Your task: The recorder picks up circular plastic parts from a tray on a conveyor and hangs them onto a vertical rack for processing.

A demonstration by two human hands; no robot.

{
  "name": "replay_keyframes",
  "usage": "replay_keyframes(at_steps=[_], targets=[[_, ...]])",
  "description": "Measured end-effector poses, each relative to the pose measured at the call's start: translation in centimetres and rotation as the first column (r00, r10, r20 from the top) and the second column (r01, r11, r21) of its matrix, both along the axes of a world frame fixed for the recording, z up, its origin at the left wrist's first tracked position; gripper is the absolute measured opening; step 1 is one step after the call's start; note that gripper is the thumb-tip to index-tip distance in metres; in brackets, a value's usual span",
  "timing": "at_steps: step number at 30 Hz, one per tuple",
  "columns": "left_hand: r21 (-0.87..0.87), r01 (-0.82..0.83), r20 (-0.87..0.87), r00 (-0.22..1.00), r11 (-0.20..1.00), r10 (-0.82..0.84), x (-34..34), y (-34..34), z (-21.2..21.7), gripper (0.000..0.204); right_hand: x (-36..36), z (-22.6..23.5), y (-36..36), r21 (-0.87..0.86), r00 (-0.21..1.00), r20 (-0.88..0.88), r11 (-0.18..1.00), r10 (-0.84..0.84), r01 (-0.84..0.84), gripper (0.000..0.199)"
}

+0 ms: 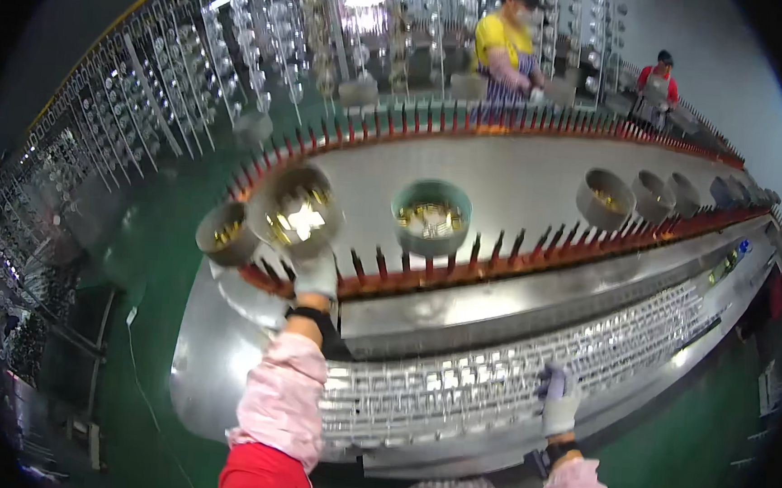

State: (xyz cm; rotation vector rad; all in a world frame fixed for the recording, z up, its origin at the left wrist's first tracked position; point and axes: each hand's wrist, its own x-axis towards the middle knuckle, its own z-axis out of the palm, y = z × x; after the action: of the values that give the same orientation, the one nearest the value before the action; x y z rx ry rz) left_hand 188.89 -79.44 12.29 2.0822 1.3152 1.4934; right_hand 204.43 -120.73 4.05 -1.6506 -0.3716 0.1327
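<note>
One shiny bowl [298, 212] in left hand [316, 275]

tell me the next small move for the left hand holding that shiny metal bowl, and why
Probably lower the shiny round metal bowl, held up by the gloved left hand, onto the red-pegged conveyor: similar bowls already sit there, with bare belt beside the green-rimmed one.

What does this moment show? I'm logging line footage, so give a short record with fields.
Left hand: gloved, raised, grip on a shiny round metal bowl
Right hand: gloved, resting on the silvery mesh conveyor belt
Nearby: grey round cups on a red-pegged oval track
Others: two people across the track
</note>
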Motion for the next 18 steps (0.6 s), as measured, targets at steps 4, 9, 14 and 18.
replay_keyframes(at_steps=[4, 9, 14, 18], targets=[[-0.004, 0.013, -0.307, 0.952, 1.0, -0.014, -4.5, -1.2, 7.9, 0.022, 2.0, -1.7, -0.6, 0.013, 0.996, 0.074, 0.998, -0.056, 0.056, 0.031], [0.32, 0.193, -0.188, 0.972, 0.927, -0.138, -16.2, -0.8, 6.2, 0.025, 1.2, 0.1, 0.6, 0.035, 1.0, -0.017, 0.999, 0.026, -0.026, 0.036], [-0.243, 0.451, 0.533, 0.802, 0.859, -0.271, -22.7, -8.3, 8.3, 0.028, 0.5, -0.1, -0.1, 0.055, 1.0, -0.01, 0.998, 0.027, -0.027, 0.036], [-0.305, 0.479, 0.478, 0.824, 0.823, -0.303, -23.4, -14.4, 7.5, 0.04, 0.1, 0.8, -0.4, 0.033, 0.998, -0.056, 0.999, -0.002, 0.004, 0.038]])
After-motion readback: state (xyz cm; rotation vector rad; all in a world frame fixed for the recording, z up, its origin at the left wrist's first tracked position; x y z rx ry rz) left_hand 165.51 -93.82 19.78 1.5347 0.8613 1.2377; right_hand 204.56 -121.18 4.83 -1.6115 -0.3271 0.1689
